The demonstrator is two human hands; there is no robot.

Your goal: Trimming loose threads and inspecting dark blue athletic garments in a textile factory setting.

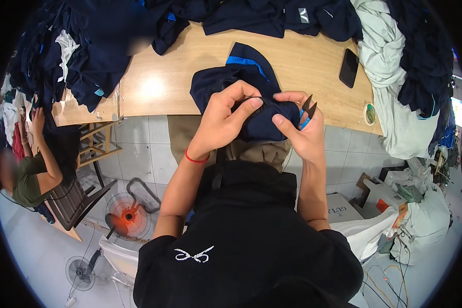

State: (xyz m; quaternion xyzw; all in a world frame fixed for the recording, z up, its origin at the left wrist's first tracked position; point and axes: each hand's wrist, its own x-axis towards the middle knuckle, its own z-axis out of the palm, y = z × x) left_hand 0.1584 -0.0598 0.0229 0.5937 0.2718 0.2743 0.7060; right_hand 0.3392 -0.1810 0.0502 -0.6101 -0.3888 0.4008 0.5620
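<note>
A navy garment (266, 123) with a bright blue strip lies over the table's near edge, part of it gathered up between my hands. My left hand (222, 118) pinches the cloth between thumb and fingertips. My right hand (307, 134) is closed round small thread snips (308, 110) with dark blades and a blue handle. The blades point up and away, clear of the cloth. Its thumb and forefinger also hold the garment's right side. What exactly lies under my left fingertips is too small to make out.
Navy garments (92, 56) heap along the table's (159, 87) left and far sides. A black phone (348, 68) lies at the right, by pale cloth (382, 56) draped over the edge. Another person's hand (38, 122) works at far left. Below stand a chair (79, 197) and an orange-hubbed fan (128, 216).
</note>
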